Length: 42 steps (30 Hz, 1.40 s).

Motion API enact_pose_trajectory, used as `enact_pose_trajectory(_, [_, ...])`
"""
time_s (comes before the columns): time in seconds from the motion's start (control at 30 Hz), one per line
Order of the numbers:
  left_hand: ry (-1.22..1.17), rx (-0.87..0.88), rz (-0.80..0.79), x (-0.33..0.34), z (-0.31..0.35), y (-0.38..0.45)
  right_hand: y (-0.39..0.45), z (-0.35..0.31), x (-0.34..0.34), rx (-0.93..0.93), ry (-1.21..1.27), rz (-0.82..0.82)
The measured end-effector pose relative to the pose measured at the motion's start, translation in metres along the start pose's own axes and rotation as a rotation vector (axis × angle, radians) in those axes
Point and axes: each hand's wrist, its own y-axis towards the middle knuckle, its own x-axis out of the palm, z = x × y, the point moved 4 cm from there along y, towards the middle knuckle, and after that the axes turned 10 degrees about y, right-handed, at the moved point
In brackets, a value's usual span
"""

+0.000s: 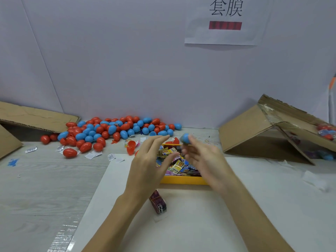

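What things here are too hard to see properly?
Head view, blue egg: blurred, partly covered by the right hand.
Head view, yellow tray: left hand and right hand hide much inside.
Head view, purple bundle: left forearm covers its top.
Head view, cardboard box: right edge cuts it off.

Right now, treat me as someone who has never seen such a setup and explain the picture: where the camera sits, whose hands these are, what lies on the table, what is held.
One picture, from a wide-angle camera worn on a person's head, looking forward and down. No machine: these are the person's bare hands. The right hand holds a blue egg in its fingertips, somewhat blurred; the left hand is open beside it, holding nothing. Below them a yellow tray of small printed packets stands on a white sheet. Behind lies a pile of red and blue eggs; a tipped cardboard box is on the right.
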Motion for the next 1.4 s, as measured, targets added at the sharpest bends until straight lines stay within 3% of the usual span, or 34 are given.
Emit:
enact_pose_trajectory(0.07, [0.028, -0.014, 0.019, -0.001, 0.000, 0.001, 0.010, -0.037, -0.013, 0.022, 0.395, -0.048])
enact_pose_trajectory(0.13, [0.038, -0.011, 0.010, -0.001, 0.000, 0.002, 0.021, -0.086, -0.036, -0.116, 0.734, -0.094])
enact_pose_trajectory(0.2, [0.047, 0.007, -0.006, 0.000, 0.000, 0.002, 0.027, -0.116, -0.055, -0.236, 0.854, -0.089])
enact_pose_trajectory(0.3, [0.072, -0.013, -0.022, 0.001, -0.003, 0.001, 0.033, -0.104, -0.064, -0.173, 0.668, -0.009])
enact_pose_trajectory(0.47, [0.090, -0.189, -0.078, 0.006, -0.018, 0.000, 0.026, -0.021, -0.044, 0.010, 0.265, -0.012])
enact_pose_trajectory(0.63, [-0.005, -0.587, -0.053, 0.011, -0.062, -0.008, 0.027, 0.023, -0.025, -0.043, -0.182, 0.022])
enact_pose_trajectory(0.77, [0.200, -0.803, -0.168, 0.018, -0.119, 0.005, 0.028, 0.025, -0.025, -0.071, -0.271, 0.012])
enact_pose_trajectory(0.83, [0.383, -0.789, -0.247, 0.016, -0.147, 0.019, 0.030, 0.025, -0.025, -0.063, -0.259, 0.026])
enact_pose_trajectory(1.03, [0.726, -0.380, -0.447, 0.022, -0.207, 0.050, 0.030, 0.028, -0.025, -0.075, -0.319, 0.052])
enact_pose_trajectory(1.4, [0.613, -0.288, -0.477, 0.036, -0.193, 0.046, 0.031, 0.028, -0.024, -0.062, -0.337, 0.037])
